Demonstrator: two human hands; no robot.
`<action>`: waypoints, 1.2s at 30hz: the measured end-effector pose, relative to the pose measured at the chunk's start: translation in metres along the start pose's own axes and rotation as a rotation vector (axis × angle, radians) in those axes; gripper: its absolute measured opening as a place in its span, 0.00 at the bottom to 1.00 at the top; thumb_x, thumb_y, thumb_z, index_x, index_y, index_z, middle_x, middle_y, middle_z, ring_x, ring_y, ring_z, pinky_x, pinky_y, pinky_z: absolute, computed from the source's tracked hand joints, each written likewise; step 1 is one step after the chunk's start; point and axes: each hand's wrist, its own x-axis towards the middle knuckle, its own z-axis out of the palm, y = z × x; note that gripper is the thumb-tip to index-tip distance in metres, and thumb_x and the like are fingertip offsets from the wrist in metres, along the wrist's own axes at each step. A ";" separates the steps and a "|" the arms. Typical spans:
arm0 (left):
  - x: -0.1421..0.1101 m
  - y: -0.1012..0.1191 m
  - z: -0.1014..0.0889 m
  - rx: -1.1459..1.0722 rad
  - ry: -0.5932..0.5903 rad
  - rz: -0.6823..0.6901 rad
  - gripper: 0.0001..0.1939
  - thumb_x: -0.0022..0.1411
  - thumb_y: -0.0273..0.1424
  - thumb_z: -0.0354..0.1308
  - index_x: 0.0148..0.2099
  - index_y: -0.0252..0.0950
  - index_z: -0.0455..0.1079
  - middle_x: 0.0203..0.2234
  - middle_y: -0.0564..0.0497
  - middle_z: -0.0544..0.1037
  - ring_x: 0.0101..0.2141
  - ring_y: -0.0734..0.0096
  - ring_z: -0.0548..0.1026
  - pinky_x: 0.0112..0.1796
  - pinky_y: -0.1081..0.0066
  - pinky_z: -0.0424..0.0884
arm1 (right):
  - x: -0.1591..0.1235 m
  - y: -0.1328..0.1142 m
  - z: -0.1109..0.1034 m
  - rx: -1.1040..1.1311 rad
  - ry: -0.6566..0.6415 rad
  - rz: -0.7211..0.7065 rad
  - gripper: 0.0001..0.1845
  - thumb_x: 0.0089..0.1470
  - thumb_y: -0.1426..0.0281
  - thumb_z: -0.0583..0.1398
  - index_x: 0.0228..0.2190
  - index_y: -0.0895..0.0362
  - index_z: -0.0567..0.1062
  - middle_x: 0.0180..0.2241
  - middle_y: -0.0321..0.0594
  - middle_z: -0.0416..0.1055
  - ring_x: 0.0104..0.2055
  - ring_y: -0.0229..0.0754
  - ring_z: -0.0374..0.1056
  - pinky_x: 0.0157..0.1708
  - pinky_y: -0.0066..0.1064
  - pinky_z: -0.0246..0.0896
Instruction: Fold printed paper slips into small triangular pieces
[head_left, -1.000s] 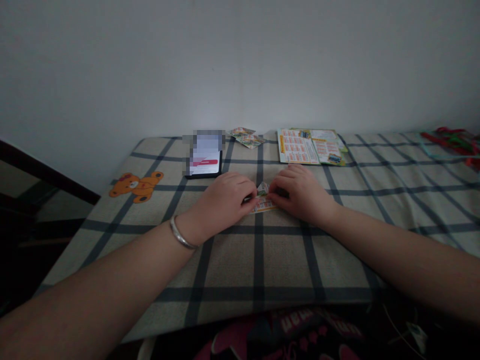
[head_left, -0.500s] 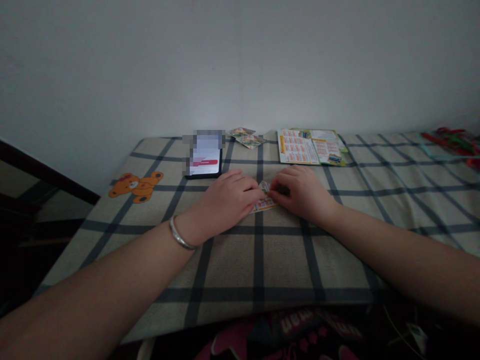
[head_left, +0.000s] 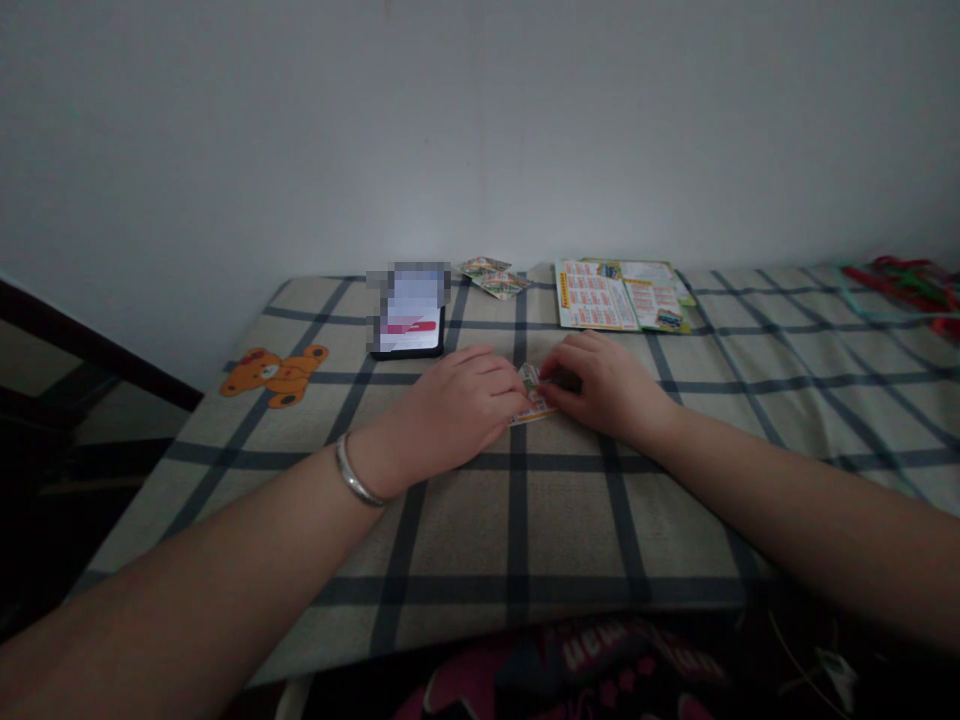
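Note:
A small printed paper sheet, with orange and white boxes, lies on the checked tablecloth between my hands. Its far end narrows to a point, as if folded. My left hand, with a silver bangle at the wrist, is closed with its fingertips on the paper's left edge. From the other side, my right hand pinches the paper's right part with thumb and fingers curled. The fingers of both hands cover much of the sheet.
Behind my left hand a phone with a lit screen stands propped. Small folded papers and larger printed sheets lie near the wall. A teddy bear cutout is at left; red and green items are far right.
My left hand has shifted slightly left and down, baring a little more of the paper. My right hand stays almost in place on it.

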 end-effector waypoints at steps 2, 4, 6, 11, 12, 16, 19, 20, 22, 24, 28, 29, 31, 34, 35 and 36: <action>0.000 -0.001 0.000 -0.028 -0.006 -0.015 0.10 0.66 0.26 0.52 0.44 0.33 0.73 0.39 0.46 0.78 0.44 0.63 0.73 0.51 0.59 0.67 | -0.001 0.003 -0.002 0.034 0.011 -0.082 0.04 0.55 0.71 0.60 0.34 0.57 0.75 0.35 0.43 0.73 0.39 0.44 0.66 0.39 0.33 0.60; -0.001 -0.002 0.000 -0.052 -0.012 -0.026 0.10 0.66 0.27 0.52 0.45 0.33 0.73 0.38 0.46 0.78 0.44 0.63 0.73 0.50 0.60 0.68 | -0.003 0.006 -0.004 0.058 0.002 -0.208 0.06 0.57 0.72 0.58 0.34 0.57 0.76 0.36 0.42 0.73 0.40 0.44 0.66 0.41 0.33 0.60; -0.001 -0.003 0.000 -0.065 -0.029 -0.031 0.10 0.66 0.27 0.52 0.45 0.33 0.73 0.38 0.47 0.78 0.43 0.63 0.72 0.49 0.60 0.68 | -0.006 0.007 -0.007 0.053 -0.023 -0.308 0.08 0.59 0.72 0.58 0.36 0.56 0.78 0.36 0.42 0.74 0.40 0.43 0.65 0.41 0.34 0.60; -0.001 -0.002 -0.004 -0.076 -0.062 -0.055 0.09 0.66 0.27 0.51 0.44 0.35 0.72 0.39 0.48 0.77 0.43 0.62 0.71 0.48 0.59 0.68 | -0.009 0.004 -0.012 0.009 -0.082 -0.342 0.11 0.60 0.69 0.56 0.40 0.55 0.79 0.36 0.42 0.74 0.40 0.44 0.65 0.40 0.34 0.59; -0.001 -0.001 -0.005 -0.070 -0.067 -0.056 0.09 0.66 0.27 0.51 0.44 0.35 0.72 0.38 0.48 0.77 0.42 0.62 0.71 0.48 0.59 0.68 | -0.008 0.003 -0.013 -0.001 -0.093 -0.339 0.12 0.61 0.69 0.56 0.40 0.54 0.79 0.36 0.42 0.74 0.40 0.44 0.65 0.39 0.34 0.59; 0.001 0.002 -0.006 -0.010 -0.086 -0.040 0.07 0.65 0.27 0.51 0.41 0.35 0.71 0.36 0.48 0.76 0.40 0.62 0.71 0.47 0.58 0.67 | -0.006 -0.001 -0.016 -0.090 -0.139 -0.336 0.12 0.61 0.69 0.56 0.39 0.53 0.80 0.37 0.42 0.74 0.41 0.45 0.65 0.40 0.35 0.58; 0.001 0.003 -0.005 0.033 -0.074 -0.020 0.06 0.64 0.26 0.52 0.39 0.35 0.71 0.34 0.48 0.76 0.40 0.62 0.72 0.47 0.58 0.67 | -0.005 -0.004 -0.020 -0.149 -0.166 -0.331 0.12 0.61 0.70 0.56 0.39 0.52 0.80 0.39 0.42 0.74 0.41 0.45 0.66 0.39 0.35 0.58; 0.001 0.002 -0.005 0.038 -0.064 -0.015 0.06 0.64 0.25 0.52 0.39 0.35 0.71 0.34 0.48 0.76 0.40 0.62 0.72 0.46 0.59 0.67 | -0.005 -0.005 -0.022 -0.159 -0.176 -0.327 0.12 0.61 0.71 0.56 0.39 0.51 0.80 0.40 0.42 0.74 0.41 0.44 0.66 0.38 0.35 0.57; 0.000 0.002 -0.004 0.028 -0.052 -0.012 0.06 0.64 0.26 0.53 0.40 0.35 0.71 0.35 0.48 0.77 0.40 0.62 0.72 0.46 0.60 0.68 | -0.006 -0.006 -0.025 -0.165 -0.199 -0.311 0.13 0.59 0.72 0.57 0.41 0.51 0.79 0.41 0.42 0.74 0.41 0.44 0.66 0.37 0.34 0.58; -0.001 0.001 -0.005 0.007 -0.057 -0.015 0.07 0.64 0.26 0.53 0.43 0.35 0.71 0.38 0.48 0.77 0.42 0.62 0.72 0.46 0.61 0.69 | -0.007 -0.005 -0.028 -0.167 -0.225 -0.286 0.14 0.57 0.74 0.58 0.42 0.50 0.79 0.42 0.41 0.74 0.42 0.44 0.67 0.37 0.33 0.58; -0.003 -0.001 -0.008 -0.006 -0.097 -0.029 0.09 0.65 0.26 0.52 0.44 0.34 0.72 0.38 0.47 0.77 0.42 0.62 0.73 0.46 0.60 0.69 | -0.008 -0.004 -0.032 -0.168 -0.247 -0.248 0.13 0.56 0.74 0.58 0.39 0.50 0.80 0.44 0.40 0.74 0.42 0.44 0.68 0.36 0.33 0.58; -0.003 -0.002 -0.009 -0.003 -0.104 -0.028 0.09 0.65 0.26 0.52 0.44 0.34 0.72 0.38 0.47 0.78 0.42 0.61 0.73 0.46 0.60 0.69 | -0.008 -0.003 -0.032 -0.167 -0.247 -0.241 0.13 0.56 0.74 0.58 0.39 0.50 0.80 0.44 0.39 0.75 0.42 0.44 0.68 0.36 0.33 0.59; -0.003 -0.002 -0.010 -0.003 -0.105 -0.017 0.09 0.65 0.26 0.52 0.44 0.34 0.73 0.37 0.47 0.78 0.42 0.61 0.73 0.45 0.60 0.69 | -0.009 -0.002 -0.033 -0.162 -0.243 -0.231 0.13 0.55 0.75 0.58 0.38 0.50 0.80 0.44 0.38 0.75 0.41 0.44 0.69 0.35 0.33 0.59; -0.003 -0.003 -0.011 -0.007 -0.097 -0.021 0.09 0.64 0.25 0.53 0.43 0.35 0.73 0.38 0.48 0.78 0.42 0.62 0.73 0.45 0.60 0.69 | -0.009 0.000 -0.035 -0.145 -0.230 -0.227 0.14 0.54 0.76 0.58 0.38 0.50 0.80 0.44 0.38 0.76 0.41 0.43 0.70 0.36 0.33 0.60; -0.003 -0.003 -0.011 -0.005 -0.095 -0.026 0.09 0.63 0.25 0.53 0.43 0.35 0.73 0.38 0.48 0.78 0.41 0.63 0.73 0.45 0.61 0.69 | -0.010 0.001 -0.035 -0.136 -0.225 -0.228 0.14 0.53 0.77 0.58 0.38 0.50 0.80 0.44 0.37 0.76 0.41 0.43 0.70 0.36 0.33 0.60; -0.003 -0.004 -0.012 -0.002 -0.096 -0.032 0.09 0.63 0.25 0.53 0.43 0.36 0.73 0.38 0.48 0.78 0.41 0.63 0.73 0.44 0.61 0.69 | -0.010 0.002 -0.035 -0.130 -0.221 -0.229 0.15 0.53 0.78 0.58 0.37 0.50 0.80 0.45 0.37 0.76 0.42 0.43 0.70 0.37 0.34 0.61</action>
